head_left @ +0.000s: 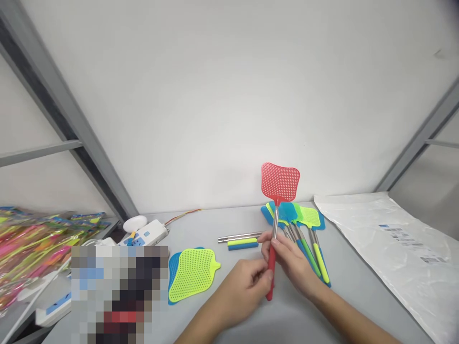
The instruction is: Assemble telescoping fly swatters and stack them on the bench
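Both of my hands hold a red fly swatter (279,184) upright over the grey table (233,224). My left hand (247,282) is closed round its red grip near the bottom. My right hand (290,260) pinches the metal shaft just above the grip. Behind my hands lies a pile of assembled swatters (304,224) with blue and green heads. To the left, a loose green swatter head (191,273) rests on a blue one, and two metal rods with a green and a blue grip (242,241) lie nearby.
White plastic bags with labels (394,239) cover the table's right side. A white power strip (145,234) and a white oval object sit at the left. Packaged colourful swatters (32,243) are stacked far left. A white wall stands close behind.
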### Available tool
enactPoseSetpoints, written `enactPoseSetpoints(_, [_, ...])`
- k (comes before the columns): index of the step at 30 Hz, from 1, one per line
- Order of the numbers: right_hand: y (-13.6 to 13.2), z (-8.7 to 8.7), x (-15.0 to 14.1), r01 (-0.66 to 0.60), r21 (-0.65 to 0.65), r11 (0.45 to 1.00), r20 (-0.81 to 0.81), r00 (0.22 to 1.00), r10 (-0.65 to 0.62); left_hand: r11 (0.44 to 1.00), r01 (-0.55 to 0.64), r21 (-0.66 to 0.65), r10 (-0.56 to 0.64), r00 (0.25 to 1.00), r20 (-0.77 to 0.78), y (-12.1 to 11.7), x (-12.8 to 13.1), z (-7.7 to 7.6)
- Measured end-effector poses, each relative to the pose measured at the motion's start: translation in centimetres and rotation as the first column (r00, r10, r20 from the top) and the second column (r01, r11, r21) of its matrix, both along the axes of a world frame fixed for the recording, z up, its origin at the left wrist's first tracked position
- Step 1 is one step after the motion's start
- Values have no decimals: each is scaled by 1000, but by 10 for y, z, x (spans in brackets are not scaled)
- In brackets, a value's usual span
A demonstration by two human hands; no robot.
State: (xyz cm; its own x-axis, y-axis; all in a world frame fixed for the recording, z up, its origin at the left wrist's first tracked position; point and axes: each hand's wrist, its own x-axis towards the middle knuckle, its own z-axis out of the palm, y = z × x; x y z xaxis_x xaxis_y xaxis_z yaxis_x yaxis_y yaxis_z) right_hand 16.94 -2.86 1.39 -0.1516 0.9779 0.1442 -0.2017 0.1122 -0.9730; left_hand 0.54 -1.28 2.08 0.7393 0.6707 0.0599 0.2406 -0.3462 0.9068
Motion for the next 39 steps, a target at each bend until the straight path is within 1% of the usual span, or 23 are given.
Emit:
enactPoseSetpoints(2, [-1, -2, 1, -4, -29, 1000, -6, 1000, 4, 999, 3, -42, -2, 1000, 16, 1, 1, -2])
enactPoseSetpoints(7, [-3, -13, 4, 70, -54, 996, 76, 995, -66, 989, -10, -145, 5, 999, -34, 1, 5, -11])
enactPoseSetpoints(12, [-4, -15, 4, 176, -17, 984, 174, 970, -170, 991, 10, -131, -14, 999, -35, 0, 6, -17])
enactPoseSetpoints(16, [-7, -16, 2, 170, -14, 985, 242, 957, -162, 987, 48, -155, -51, 999, -16, -2, 8, -19])
enactPoseSetpoints(19, [-14, -17, 2, 186, 11, 982, 330, 927, -179, 988, 77, -132, -81, 996, -30, -1, 8, -20])
enactPoseSetpoints(21, [-20, -16, 4, 225, 74, 972, 421, 876, -235, 995, 36, -93, -36, 999, 0, 3, 4, -20])
enactPoseSetpoints(23, [-26, -15, 6, 246, 140, 959, 522, 805, -283, 994, -84, -74, 92, 990, 107, 11, -2, -17])
enactPoseSetpoints(24, [-30, -14, 6, 239, 173, 956, 571, 766, -295, 985, -155, -79, 167, 967, 193, 16, -5, -14])
enactPoseSetpoints(25, [-33, -15, 7, 217, 206, 954, 617, 728, -299, 972, -213, -98, 233, 928, 290, 20, -9, -11])
enactPoseSetpoints(26, [-36, -15, 7, 176, 241, 954, 660, 691, -295, 962, -251, -106, 273, 875, 400, 24, -12, -8])
enactPoseSetpoints(28, [-41, -18, 9, 77, 315, 946, 727, 622, -293, 932, -329, -152, 354, 738, 575, 30, -19, 0])
enactPoseSetpoints(29, [-43, -19, 10, 33, 346, 938, 750, 590, -298, 920, -347, -183, 383, 690, 614, 32, -21, 4])
enactPoseSetpoints(30, [-45, -20, 10, -1, 368, 930, 769, 562, -304, 910, -354, -216, 408, 667, 624, 33, -22, 8])
enactPoseSetpoints(32, [-49, -20, 12, -51, 375, 926, 806, 511, -299, 904, -341, -258, 426, 668, 610, 33, -20, 15])
enactPoseSetpoints(35, [-54, -14, 15, -70, 330, 941, 858, 437, -269, 908, -331, -258, 419, 683, 599, 34, -7, 24])
enactPoseSetpoints(37, [-57, -8, 19, -31, 327, 945, 865, 412, -286, 912, -325, -249, 408, 680, 609, 40, 9, 29])
enactPoseSetpoints(39, [-61, -4, 27, 41, 346, 937, 854, 400, -333, 919, -325, -224, 393, 694, 603, 50, 29, 33])
